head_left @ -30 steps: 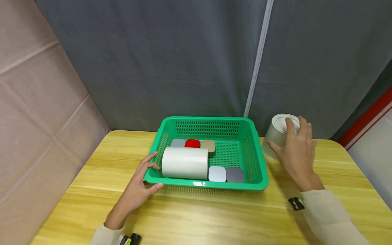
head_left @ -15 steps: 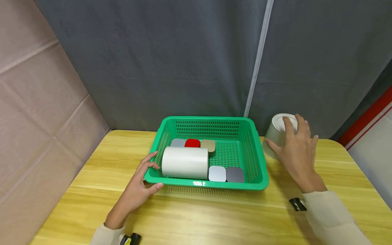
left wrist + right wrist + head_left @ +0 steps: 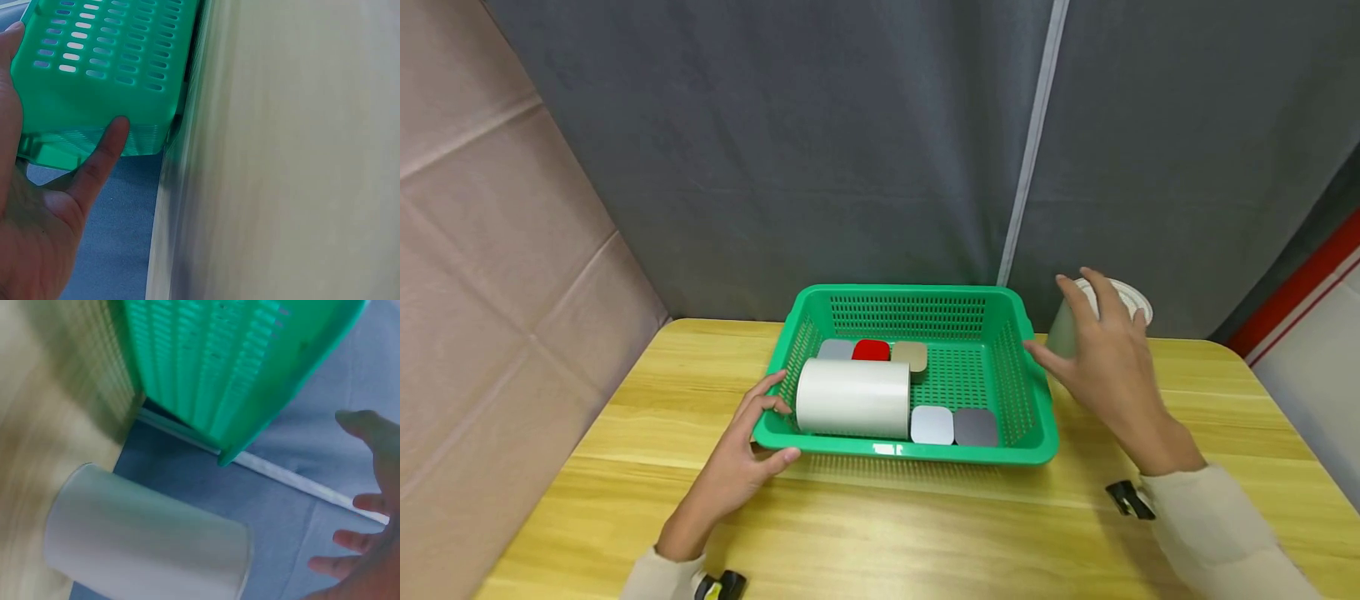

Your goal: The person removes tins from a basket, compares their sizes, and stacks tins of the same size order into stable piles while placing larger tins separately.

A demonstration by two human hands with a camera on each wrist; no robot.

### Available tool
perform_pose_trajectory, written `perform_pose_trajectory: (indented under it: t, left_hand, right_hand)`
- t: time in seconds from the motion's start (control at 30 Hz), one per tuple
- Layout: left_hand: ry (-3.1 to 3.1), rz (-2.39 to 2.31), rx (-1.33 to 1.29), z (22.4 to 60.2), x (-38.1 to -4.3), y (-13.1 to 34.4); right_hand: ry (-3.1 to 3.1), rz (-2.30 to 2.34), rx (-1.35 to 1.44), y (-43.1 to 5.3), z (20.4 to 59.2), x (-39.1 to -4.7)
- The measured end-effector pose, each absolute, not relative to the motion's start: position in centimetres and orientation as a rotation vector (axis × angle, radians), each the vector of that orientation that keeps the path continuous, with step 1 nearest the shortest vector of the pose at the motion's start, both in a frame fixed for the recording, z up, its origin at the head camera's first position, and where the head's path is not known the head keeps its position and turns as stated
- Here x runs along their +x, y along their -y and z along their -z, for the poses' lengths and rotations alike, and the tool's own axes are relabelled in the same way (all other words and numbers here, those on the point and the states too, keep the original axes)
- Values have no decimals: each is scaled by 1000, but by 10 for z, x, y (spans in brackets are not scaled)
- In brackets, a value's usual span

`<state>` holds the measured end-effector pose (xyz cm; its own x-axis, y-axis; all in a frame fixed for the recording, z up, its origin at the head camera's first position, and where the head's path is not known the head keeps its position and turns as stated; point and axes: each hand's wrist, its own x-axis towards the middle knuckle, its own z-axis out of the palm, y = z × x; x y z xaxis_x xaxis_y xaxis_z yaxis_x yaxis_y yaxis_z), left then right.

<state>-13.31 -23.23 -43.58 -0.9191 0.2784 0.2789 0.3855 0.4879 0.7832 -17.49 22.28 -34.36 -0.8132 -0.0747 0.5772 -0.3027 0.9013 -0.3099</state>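
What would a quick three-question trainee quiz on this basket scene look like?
1. True or false: the left hand holds the near left corner of the green basket.
2. Which lies on its side in the basket? A) a white can B) a red bottle C) a yellow cup
3. Fill in: the right hand is beside a second can standing on the ____.

Key: 1 true; 2 A; 3 table. The right hand's fingers are spread and do not grip that can.

basket (image 3: 1037, 454) right half open, cylinder (image 3: 852, 398) blocking left
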Motion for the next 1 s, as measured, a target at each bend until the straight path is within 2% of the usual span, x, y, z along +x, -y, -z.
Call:
perform_pose_trajectory:
  t: [0.53, 1.0]
  left_hand:
    - [2612, 1421, -593, 434, -133, 232]
    - [2628, 1415, -594, 430, -131, 233]
  right_hand:
    - [2574, -537, 741, -193, 324, -175]
    - [2749, -598, 1028, -166, 312, -191]
